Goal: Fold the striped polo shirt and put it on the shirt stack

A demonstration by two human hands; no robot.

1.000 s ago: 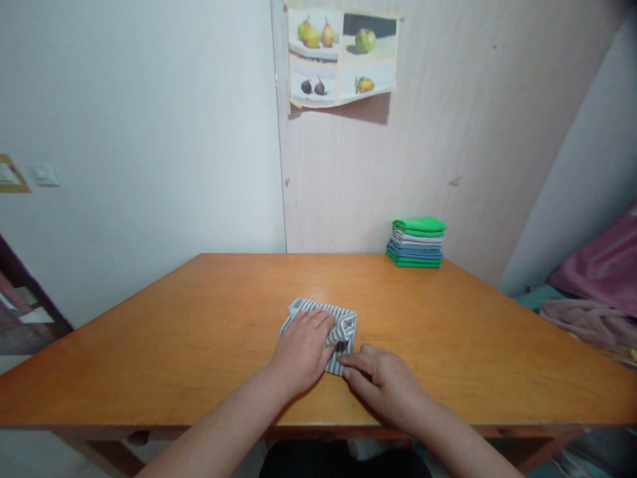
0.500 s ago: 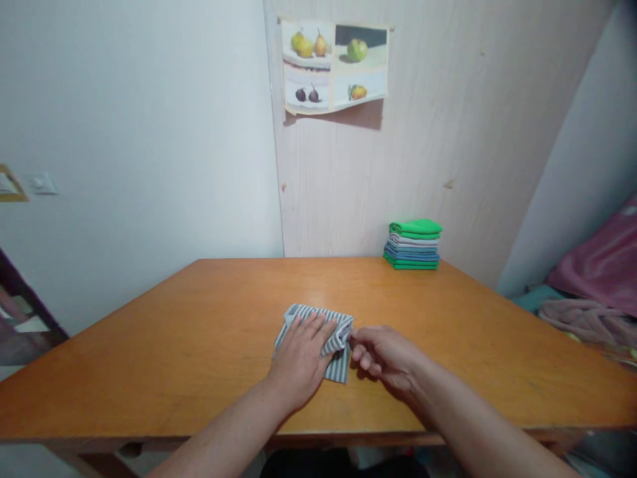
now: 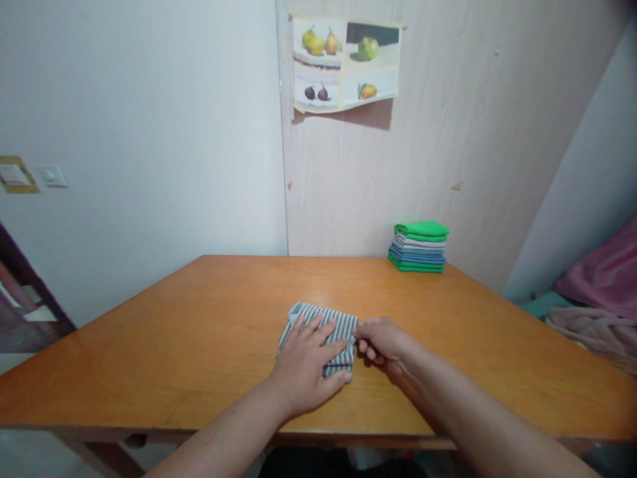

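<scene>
A grey-and-white striped cloth (image 3: 343, 325), folded into a small packet, lies on the wooden table (image 3: 199, 345) near its front edge. On top of it my left hand (image 3: 311, 358) rests flat with the fingers spread, covering much of the cloth's near left part. At the cloth's right edge, my right hand (image 3: 381, 342) is closed, thumb and index finger pinching the fabric there. The cloth's far left corner shows a lighter folded bit.
A neat stack of folded cloths (image 3: 421, 247), green, white and blue, stands at the table's back right. Fruit pictures (image 3: 346, 63) hang on the wall behind. Pink and mauve fabric (image 3: 592, 325) is heaped beyond the table's right side.
The bunched right part of the cloth now lies flatter. My left hand has spread its fingers and thumb wider to the right; my right hand stays at the right edge. The view has shifted slightly.
</scene>
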